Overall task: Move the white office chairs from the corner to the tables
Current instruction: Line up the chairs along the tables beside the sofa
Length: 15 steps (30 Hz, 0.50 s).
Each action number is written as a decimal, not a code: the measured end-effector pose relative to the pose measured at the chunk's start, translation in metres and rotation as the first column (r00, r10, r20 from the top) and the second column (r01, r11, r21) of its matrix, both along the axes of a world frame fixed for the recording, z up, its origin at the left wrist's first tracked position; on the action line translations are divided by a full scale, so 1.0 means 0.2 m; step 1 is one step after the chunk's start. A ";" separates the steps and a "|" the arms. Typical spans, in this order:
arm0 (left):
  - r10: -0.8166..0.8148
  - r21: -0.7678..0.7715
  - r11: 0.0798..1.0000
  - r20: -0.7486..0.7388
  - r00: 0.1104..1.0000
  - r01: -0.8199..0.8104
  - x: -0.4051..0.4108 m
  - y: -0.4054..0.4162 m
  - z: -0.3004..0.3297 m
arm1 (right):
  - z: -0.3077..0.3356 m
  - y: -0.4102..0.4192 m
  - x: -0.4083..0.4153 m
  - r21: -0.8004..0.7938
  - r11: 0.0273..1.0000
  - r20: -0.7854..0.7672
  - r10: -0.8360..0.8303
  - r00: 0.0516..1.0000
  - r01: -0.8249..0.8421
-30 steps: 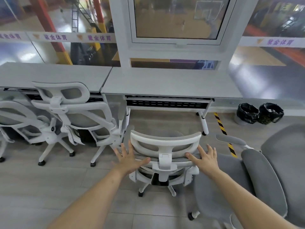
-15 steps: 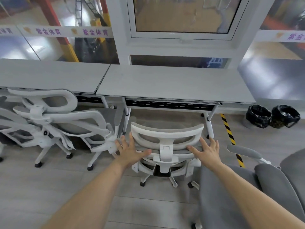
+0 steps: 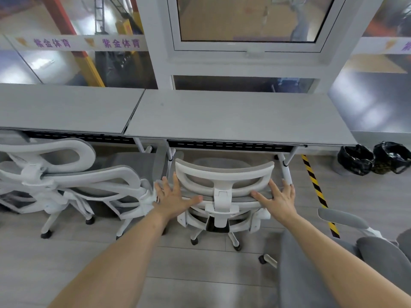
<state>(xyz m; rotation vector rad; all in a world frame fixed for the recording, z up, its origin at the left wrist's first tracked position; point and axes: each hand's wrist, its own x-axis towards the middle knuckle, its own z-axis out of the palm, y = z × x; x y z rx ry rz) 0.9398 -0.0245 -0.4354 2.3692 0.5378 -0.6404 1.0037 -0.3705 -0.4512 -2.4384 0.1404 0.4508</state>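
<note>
White office chair (image 3: 223, 192): seat tucked under right bench (image 3: 240, 121); left hand (image 3: 173, 196) and right hand (image 3: 278, 198) press flat, fingers spread, on backrest. Neighbouring chair (image 3: 66, 174) placed; grey chair (image 3: 333, 263) outstanding

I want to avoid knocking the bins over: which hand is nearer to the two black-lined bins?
Right. The right hand presses the chair back on the side toward the bins; the left hand presses its far side.
</note>
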 end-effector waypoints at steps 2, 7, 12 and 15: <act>-0.007 -0.007 1.000 0.005 1.000 0.007 0.04 0.02 0.00 | 0.01 0.02 0.04 -0.008 1.000 -0.004 -0.002 1.000 0.002; -0.026 -0.009 1.000 0.004 1.000 0.026 0.13 0.06 0.01 | 0.01 0.04 0.12 -0.043 0.999 -0.016 -0.009 1.000 0.008; -0.028 -0.022 0.999 0.003 1.000 0.028 0.16 0.05 0.00 | 0.01 0.03 0.16 -0.057 0.998 -0.026 -0.003 1.000 0.002; -0.032 -0.024 0.999 0.001 0.999 0.032 0.14 0.01 0.01 | 0.02 -0.01 0.18 -0.080 0.996 -0.027 0.027 0.999 -0.029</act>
